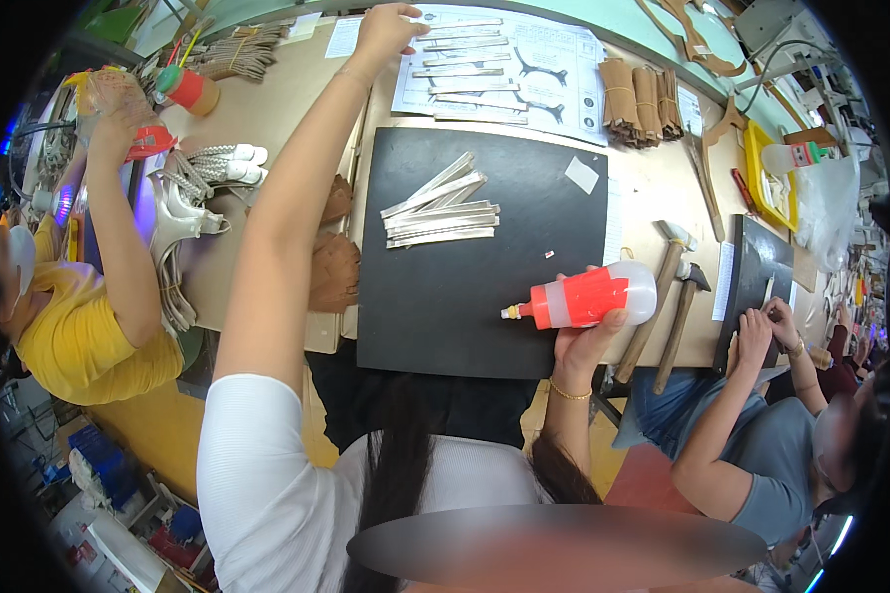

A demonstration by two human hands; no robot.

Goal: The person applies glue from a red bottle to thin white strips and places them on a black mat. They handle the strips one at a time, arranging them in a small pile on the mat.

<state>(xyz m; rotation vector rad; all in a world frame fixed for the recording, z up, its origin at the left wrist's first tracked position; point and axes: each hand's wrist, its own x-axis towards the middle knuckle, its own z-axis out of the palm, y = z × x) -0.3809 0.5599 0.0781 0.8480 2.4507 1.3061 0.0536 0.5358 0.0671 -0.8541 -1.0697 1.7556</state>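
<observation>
My left hand (pixel 388 32) reaches to the far side of the bench, its bent fingers at the left end of the farthest pale strip (pixel 470 24). Below that strip, several similar strips lie in a spaced column on a printed sheet with line drawings (pixel 574 74). My right hand (pixel 588 341) grips a squeeze bottle (pixel 588 298) with a red band and clear base. The bottle lies sideways, its narrow nozzle pointing left over the black mat (pixel 435 306). A loose pile of pale strips (pixel 443 222) sits on the mat.
Two hammers (pixel 667 306) lie right of the mat, near brown bundled pieces (pixel 618 99) and a yellow tray (pixel 769 178). A red-capped jar (pixel 188 91) and braided white straps (pixel 213 168) are at left. Co-workers sit on both sides, one at another black board (pixel 756 262).
</observation>
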